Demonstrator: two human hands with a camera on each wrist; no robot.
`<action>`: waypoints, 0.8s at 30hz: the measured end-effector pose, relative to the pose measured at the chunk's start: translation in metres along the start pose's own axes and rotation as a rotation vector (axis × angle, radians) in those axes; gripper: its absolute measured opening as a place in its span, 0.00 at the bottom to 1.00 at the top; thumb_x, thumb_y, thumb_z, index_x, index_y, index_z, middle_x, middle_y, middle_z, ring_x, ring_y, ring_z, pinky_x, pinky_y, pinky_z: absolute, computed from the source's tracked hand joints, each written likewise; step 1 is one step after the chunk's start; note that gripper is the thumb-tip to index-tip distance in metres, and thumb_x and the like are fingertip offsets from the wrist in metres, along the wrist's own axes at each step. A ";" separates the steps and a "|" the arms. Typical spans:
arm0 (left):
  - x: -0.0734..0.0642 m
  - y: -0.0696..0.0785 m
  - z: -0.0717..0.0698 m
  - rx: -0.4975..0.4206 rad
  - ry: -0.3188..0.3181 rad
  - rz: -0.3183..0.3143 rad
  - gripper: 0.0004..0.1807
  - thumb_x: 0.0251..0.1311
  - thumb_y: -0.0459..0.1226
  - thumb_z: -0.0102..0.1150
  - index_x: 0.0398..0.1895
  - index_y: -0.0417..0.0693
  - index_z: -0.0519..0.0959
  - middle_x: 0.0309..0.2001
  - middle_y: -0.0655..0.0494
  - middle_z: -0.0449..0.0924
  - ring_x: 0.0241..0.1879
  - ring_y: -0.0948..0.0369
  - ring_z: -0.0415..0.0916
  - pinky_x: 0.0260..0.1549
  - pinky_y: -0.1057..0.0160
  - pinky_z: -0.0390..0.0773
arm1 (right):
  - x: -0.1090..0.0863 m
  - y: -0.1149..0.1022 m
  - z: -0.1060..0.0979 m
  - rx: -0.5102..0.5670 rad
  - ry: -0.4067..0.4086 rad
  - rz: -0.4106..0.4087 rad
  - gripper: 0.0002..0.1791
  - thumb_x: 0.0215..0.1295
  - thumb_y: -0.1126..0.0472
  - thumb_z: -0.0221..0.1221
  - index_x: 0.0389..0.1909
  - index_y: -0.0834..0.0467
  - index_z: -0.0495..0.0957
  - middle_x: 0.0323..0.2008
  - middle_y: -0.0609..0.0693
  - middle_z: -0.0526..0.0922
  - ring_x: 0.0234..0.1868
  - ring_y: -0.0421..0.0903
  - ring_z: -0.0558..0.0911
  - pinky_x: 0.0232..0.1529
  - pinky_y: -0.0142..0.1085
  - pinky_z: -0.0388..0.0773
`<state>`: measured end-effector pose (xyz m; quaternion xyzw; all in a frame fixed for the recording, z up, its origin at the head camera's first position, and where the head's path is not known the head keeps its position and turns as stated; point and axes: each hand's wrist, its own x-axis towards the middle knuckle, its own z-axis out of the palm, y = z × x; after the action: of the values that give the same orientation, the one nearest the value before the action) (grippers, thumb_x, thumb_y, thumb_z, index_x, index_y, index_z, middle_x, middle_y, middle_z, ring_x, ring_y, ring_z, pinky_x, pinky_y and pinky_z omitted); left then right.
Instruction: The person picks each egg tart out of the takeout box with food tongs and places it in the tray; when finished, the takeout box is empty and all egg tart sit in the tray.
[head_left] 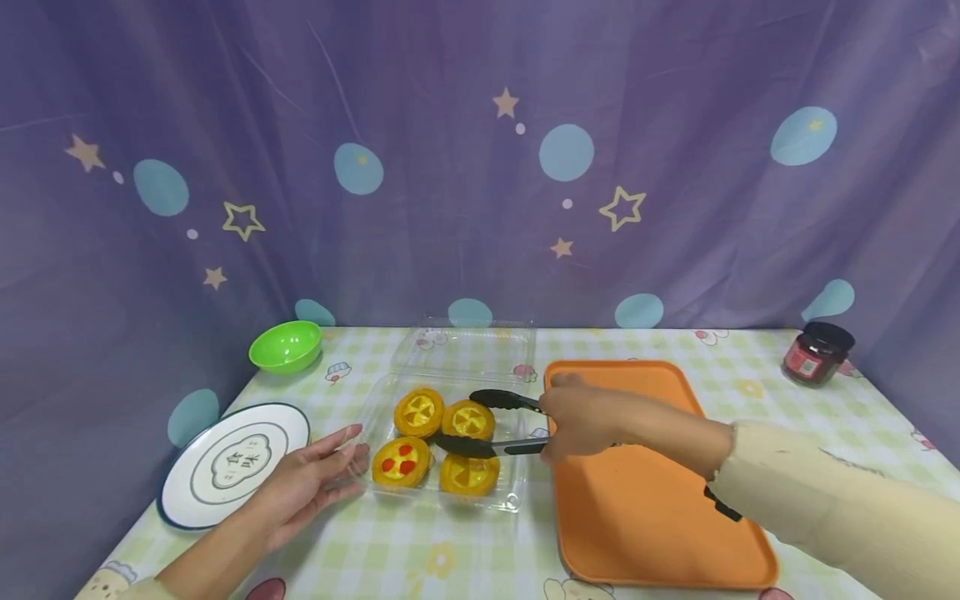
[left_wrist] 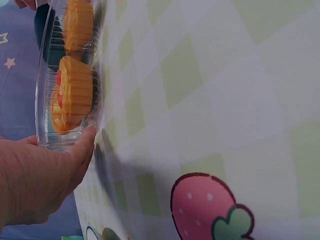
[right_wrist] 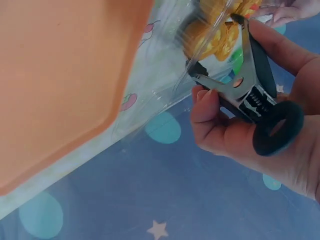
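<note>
In the head view, a clear plastic clamshell box (head_left: 515,492) lies with its lid raised at the back, holding several egg-tart-like pastries. One pastry (head_left: 401,463) has red pieces on top; the others show yellow tops. My right hand (head_left: 581,421) grips black-and-silver tongs (head_left: 521,447), whose spread black tips lie on either side of the back-right pastry (head_left: 468,419). In the right wrist view, the thumb and fingers hold the tongs' two arms. My left hand (head_left: 307,483) touches the box's left side with its fingers extended; the left wrist view shows a fingertip (left_wrist: 89,136) against its lower corner.
An orange tray (head_left: 637,517) lies right of the box, under the right forearm. A white plate (head_left: 187,483) with a dark rim and a green bowl (head_left: 287,347) are at the left. A dark-lidded jar (head_left: 817,354) stands at the far right. A patterned curtain (head_left: 450,167) hangs behind.
</note>
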<state>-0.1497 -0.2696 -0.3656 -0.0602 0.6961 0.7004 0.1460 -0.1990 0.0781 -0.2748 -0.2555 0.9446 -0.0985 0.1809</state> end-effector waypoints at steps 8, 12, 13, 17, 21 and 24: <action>0.002 -0.001 -0.001 0.004 -0.013 0.001 0.34 0.73 0.40 0.46 0.76 0.40 0.47 0.71 0.32 0.51 0.65 0.50 0.64 0.59 0.51 0.74 | 0.015 -0.009 0.000 0.003 -0.056 0.008 0.14 0.56 0.56 0.68 0.22 0.58 0.74 0.30 0.51 0.71 0.34 0.48 0.68 0.32 0.38 0.68; 0.002 -0.002 -0.001 0.010 -0.013 -0.007 0.33 0.74 0.40 0.45 0.76 0.41 0.47 0.71 0.33 0.51 0.67 0.48 0.61 0.59 0.51 0.73 | 0.021 -0.011 0.001 0.075 -0.071 0.014 0.16 0.57 0.58 0.67 0.18 0.57 0.71 0.21 0.48 0.66 0.20 0.43 0.64 0.23 0.32 0.63; 0.002 -0.002 0.000 0.011 -0.013 -0.008 0.33 0.74 0.40 0.45 0.76 0.41 0.48 0.71 0.33 0.51 0.67 0.47 0.60 0.59 0.51 0.73 | 0.022 -0.010 0.002 0.093 -0.066 0.010 0.16 0.57 0.59 0.67 0.17 0.58 0.71 0.20 0.48 0.66 0.19 0.42 0.63 0.22 0.32 0.62; 0.002 0.000 0.000 0.010 -0.006 -0.008 0.33 0.73 0.41 0.46 0.76 0.41 0.48 0.71 0.33 0.51 0.69 0.45 0.57 0.59 0.51 0.73 | 0.024 -0.006 0.004 0.117 -0.018 -0.051 0.16 0.54 0.63 0.68 0.15 0.59 0.71 0.21 0.50 0.67 0.18 0.42 0.64 0.19 0.30 0.63; 0.002 0.002 0.000 0.011 -0.005 -0.011 0.33 0.74 0.40 0.44 0.76 0.40 0.47 0.71 0.33 0.51 0.68 0.45 0.58 0.59 0.51 0.73 | 0.026 0.002 0.008 0.116 0.035 -0.141 0.15 0.52 0.66 0.68 0.13 0.59 0.72 0.21 0.50 0.68 0.22 0.42 0.64 0.20 0.29 0.62; 0.002 0.002 0.000 0.015 -0.005 -0.015 0.33 0.74 0.40 0.44 0.76 0.40 0.47 0.71 0.33 0.51 0.68 0.46 0.59 0.59 0.51 0.73 | 0.026 0.006 0.011 0.104 0.053 -0.190 0.14 0.52 0.65 0.68 0.15 0.58 0.72 0.22 0.49 0.66 0.25 0.42 0.62 0.22 0.29 0.60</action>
<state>-0.1521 -0.2698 -0.3644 -0.0625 0.7004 0.6943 0.1534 -0.2187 0.0689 -0.2940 -0.3316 0.9142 -0.1707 0.1586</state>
